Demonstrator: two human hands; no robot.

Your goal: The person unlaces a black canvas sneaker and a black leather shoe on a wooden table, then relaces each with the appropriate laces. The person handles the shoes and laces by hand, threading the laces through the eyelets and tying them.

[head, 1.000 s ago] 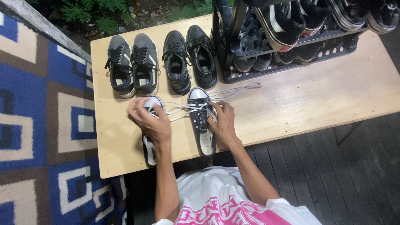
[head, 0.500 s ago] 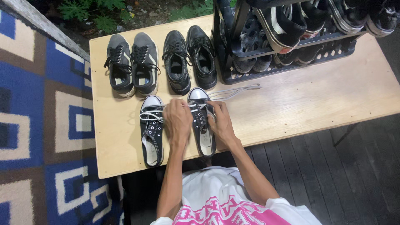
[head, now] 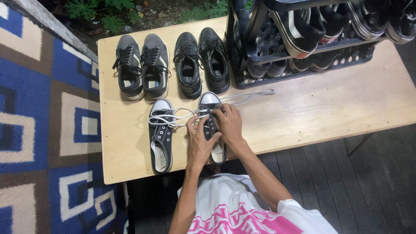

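While handled, black sneaker (head: 211,125), white toecap, white laces

- A pale wooden table (head: 329,112) bears everything.
- A pair of grey sneakers (head: 141,65) with black laces stands at its far left corner.
- Just to their right stands a pair of black leather shoes (head: 201,60), toes toward the near edge.
- A black plastic shoe rack (head: 299,71) fills the far right side, with sandals (head: 303,30) and other shoes on its shelves.
- A blue, brown and cream patterned rug (head: 39,130) lies left of the table.
- Dark floorboards (head: 368,182) run on the right.
- Green plants (head: 91,8) grow past the far edge.
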